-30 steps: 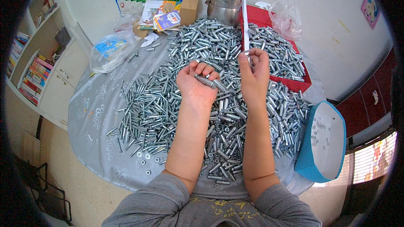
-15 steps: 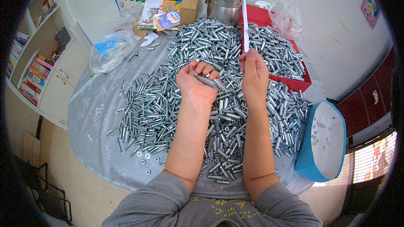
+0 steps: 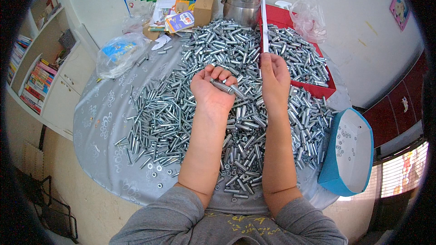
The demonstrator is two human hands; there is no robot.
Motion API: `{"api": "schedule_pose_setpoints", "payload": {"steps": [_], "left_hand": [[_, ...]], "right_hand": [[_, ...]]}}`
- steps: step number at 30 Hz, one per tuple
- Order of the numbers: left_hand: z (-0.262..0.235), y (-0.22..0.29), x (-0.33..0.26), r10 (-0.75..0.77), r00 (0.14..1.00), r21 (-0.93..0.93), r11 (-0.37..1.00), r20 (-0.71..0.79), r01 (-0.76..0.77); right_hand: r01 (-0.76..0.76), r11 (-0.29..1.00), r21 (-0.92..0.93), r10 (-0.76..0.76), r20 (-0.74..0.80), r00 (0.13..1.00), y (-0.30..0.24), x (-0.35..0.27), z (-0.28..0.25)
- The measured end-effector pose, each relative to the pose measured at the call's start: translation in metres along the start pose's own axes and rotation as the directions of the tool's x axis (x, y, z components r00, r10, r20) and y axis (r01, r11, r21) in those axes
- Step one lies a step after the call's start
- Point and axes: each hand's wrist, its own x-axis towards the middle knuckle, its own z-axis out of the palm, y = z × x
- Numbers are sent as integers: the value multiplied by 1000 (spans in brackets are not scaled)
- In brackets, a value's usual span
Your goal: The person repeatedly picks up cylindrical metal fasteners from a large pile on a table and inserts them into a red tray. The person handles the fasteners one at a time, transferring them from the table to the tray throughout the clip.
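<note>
In the head view, the left hand curls its fingers round metal tubes, partly hiding them. The right hand hides most fingertips, so I cannot tell if they hold something; a metal pile lies below the fingers.

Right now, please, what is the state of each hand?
Left hand: palm up, fingers curled around metal cylinders.
Right hand: at the lower end of the white strip; whether it grips anything cannot be told.

From here I see open tablecloth at left (small metal rings lie lower down); heaped metal pins crowd the centre, a red box blocks upper right.
</note>
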Motion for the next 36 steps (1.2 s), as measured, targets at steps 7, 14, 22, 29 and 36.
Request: {"api": "schedule_pose_setpoints", "payload": {"steps": [7,14,22,29,36], "left_hand": [[0,0,0,-8,1000,-8,1000,3,9],[-1,2,0,-12,1000,-3,1000,-1,12],[-3,4,1,-23,999,-4,1000,26,23],[-2,3,1,-18,1000,-5,1000,16,18],[-3,4,1,-19,999,-15,1000,30,20]], "right_hand": [[-74,993,91,76,-17,997,22,5,-2],[-465,706,534,311,355,881,-11,0,-8],[-611,448,652,356,497,791,-18,1,-8],[-649,316,693,246,601,761,-10,5,-12],[-653,365,663,167,644,747,-11,3,-12]]}}
